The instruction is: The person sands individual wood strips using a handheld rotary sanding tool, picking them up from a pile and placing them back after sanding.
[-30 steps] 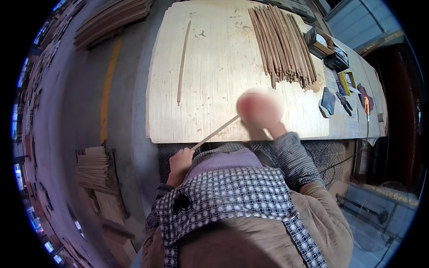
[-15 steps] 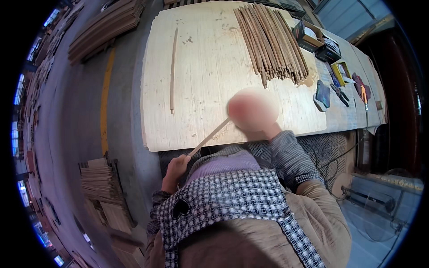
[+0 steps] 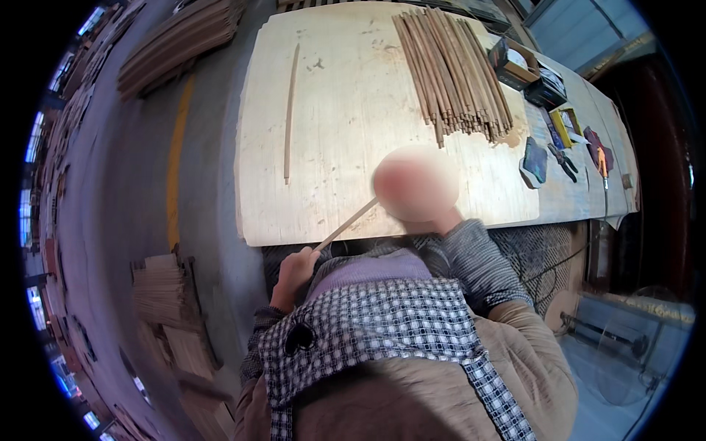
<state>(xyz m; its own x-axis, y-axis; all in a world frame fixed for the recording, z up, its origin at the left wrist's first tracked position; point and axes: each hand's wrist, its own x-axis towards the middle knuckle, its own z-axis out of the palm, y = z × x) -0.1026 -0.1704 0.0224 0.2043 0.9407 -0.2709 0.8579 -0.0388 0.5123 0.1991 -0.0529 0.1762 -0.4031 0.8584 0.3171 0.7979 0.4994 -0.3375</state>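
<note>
My left hand is closed on the near end of a thin light wooden strip, just below the front edge of a pale plywood board. The strip slants up to the right and ends at my right hand, which is blurred over the board's front part, so its grip cannot be made out. A single long strip lies on the board's left side. A bundle of several brown strips lies at the board's far right.
Small tools, pliers and boxes lie on the bench to the right of the board. Stacks of wooden slats stand on the floor at the lower left, and more slats lie at the upper left. Cables hang under the bench at the right.
The view has shifted slightly over the board. Both hands stay in about the same place with the strip between them.
</note>
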